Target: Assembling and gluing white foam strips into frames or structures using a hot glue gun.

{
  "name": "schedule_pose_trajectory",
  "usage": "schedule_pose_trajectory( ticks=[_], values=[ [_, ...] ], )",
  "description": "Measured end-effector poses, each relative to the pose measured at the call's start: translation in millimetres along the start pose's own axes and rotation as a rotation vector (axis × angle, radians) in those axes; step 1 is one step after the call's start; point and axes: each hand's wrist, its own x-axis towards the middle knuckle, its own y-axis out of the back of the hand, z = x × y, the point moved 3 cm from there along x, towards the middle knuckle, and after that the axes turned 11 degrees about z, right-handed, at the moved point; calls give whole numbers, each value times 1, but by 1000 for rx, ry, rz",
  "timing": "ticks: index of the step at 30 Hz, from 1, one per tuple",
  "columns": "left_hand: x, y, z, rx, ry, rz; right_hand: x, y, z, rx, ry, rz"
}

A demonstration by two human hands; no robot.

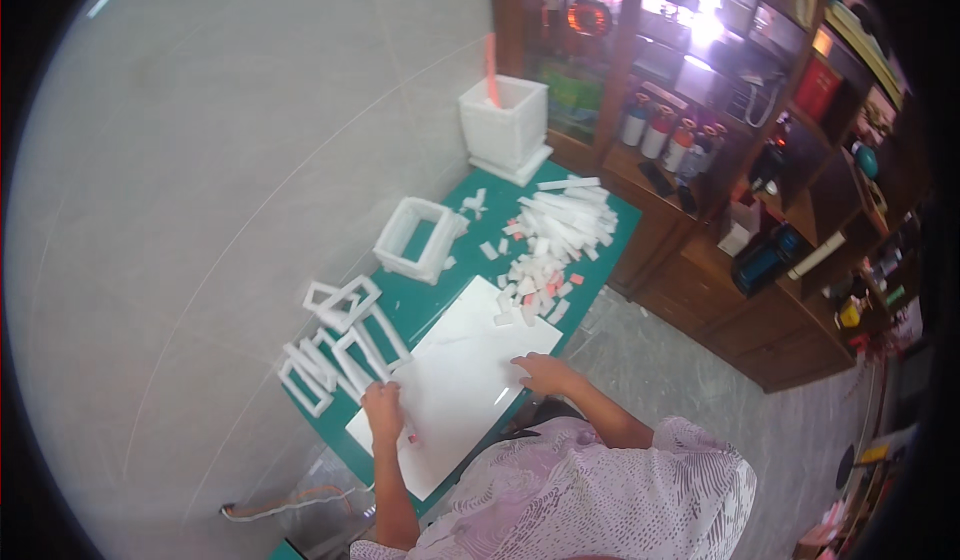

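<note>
A white rectangular board (pixel 470 355) lies slantwise on a green table. My left hand (pixel 383 410) is at the board's left side, next to the ends of several white foam frames (pixel 350 360); its fingers point away from me, slightly parted, and no held thing shows. Over the board's right edge, my right hand (pixel 545 373) has its fingers stretched and apart, with nothing in them. A tiny reddish spot (pixel 413 440) shows on the board beside my left wrist. Beyond the board's far end lies a heap of short white and pink foam pieces (pixel 535 285).
Long white foam strips (pixel 570 220) are piled at the far right of the green table (pixel 470 290). A hollow rectangular foam stack (pixel 420 240) stands by the wall. Behind it, a white foam box (pixel 505 130) holds an upright pink strip (pixel 491 70). A wooden cabinet (pixel 690 290) stands to the right.
</note>
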Motion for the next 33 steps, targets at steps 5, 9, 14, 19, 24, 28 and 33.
schedule_pose_trajectory(
  ticks=[5,9,14,19,24,28,33],
  values=[
    [-6,44,38,-239,122,90,42,-9,-54,278,295,3],
    [-8,62,65,-389,161,128,53,22,-127,523,364,-44],
    [-15,84,110,-631,242,222,52,30,-180,415,720,-28],
    [-27,83,144,-736,369,234,57,24,-188,374,1072,-93],
    [-10,71,168,-762,510,286,68,35,-152,402,1068,-199],
    [15,51,193,-737,559,290,77,67,-128,440,1036,-253],
    [43,36,227,-825,554,242,83,91,-83,445,926,-309]
  ],
)
